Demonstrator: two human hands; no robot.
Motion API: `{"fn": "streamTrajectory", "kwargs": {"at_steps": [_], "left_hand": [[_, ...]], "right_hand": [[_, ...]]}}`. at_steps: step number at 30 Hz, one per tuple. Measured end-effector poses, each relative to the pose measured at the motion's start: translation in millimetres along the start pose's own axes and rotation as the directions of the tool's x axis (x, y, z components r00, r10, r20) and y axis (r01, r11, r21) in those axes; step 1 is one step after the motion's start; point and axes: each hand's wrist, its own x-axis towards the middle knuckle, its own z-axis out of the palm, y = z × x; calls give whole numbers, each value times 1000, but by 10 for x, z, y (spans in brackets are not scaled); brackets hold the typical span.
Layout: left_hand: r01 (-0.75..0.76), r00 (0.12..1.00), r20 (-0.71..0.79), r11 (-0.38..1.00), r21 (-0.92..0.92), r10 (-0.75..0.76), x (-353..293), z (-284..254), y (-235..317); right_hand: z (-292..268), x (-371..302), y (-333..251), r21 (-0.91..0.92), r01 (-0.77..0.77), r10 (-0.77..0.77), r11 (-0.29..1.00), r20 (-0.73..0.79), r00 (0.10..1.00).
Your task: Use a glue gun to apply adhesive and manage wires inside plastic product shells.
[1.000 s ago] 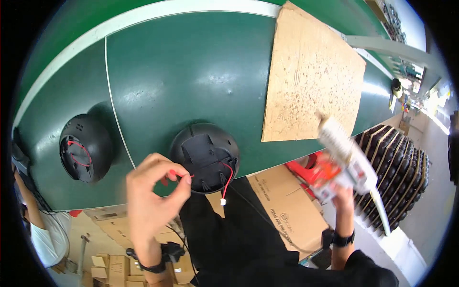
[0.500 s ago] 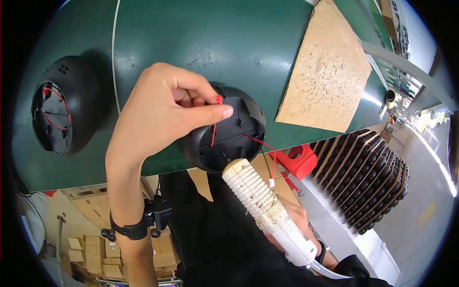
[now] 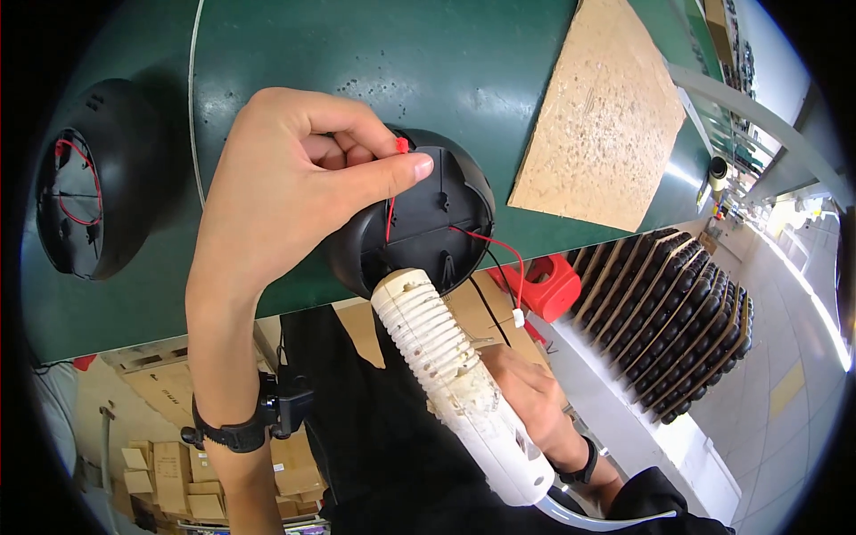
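Observation:
A round black plastic housing [image 3: 464, 169] stands tilted at the table's near edge, its open side toward me. My left hand [image 3: 267, 196] is closed over it, thumb and forefinger pinching a small red connector [image 3: 402, 144]. From there a red wire [image 3: 390, 218] runs down into the housing. A second red wire [image 3: 501, 242], ending in a white plug [image 3: 518, 317], hangs over the right rim. My right hand [image 3: 526, 397] grips a white hot glue gun [image 3: 450, 370] with dried glue on its body. The gun's front end is at the housing's lower left interior; its nozzle tip is hidden.
Another black housing [image 3: 116, 178] with red wire lies at the left on the green table [image 3: 446, 62]. A stained cardboard sheet [image 3: 602, 125] lies at the right. Beyond the edge are a red plastic piece [image 3: 551, 287], stacked black parts [image 3: 669, 321] and cardboard boxes [image 3: 174, 473].
The glue gun's front end has moved left and up, and its nozzle is now out of sight. My left hand still pinches the red connector. The whole view has shifted slightly.

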Motion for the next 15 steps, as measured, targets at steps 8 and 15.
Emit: {"fn": "streamTrajectory", "kwargs": {"at_steps": [8,15], "left_hand": [[-28,1000,1,999,44,28,-12,-12,5],[-19,1000,-22,993,117,22,-65,-18,42]], "right_hand": [[-24,0,-25,-21,0,0,1000,-8,1000],[-60,-75,-34,-17,-87,88,996,40,995]]}}
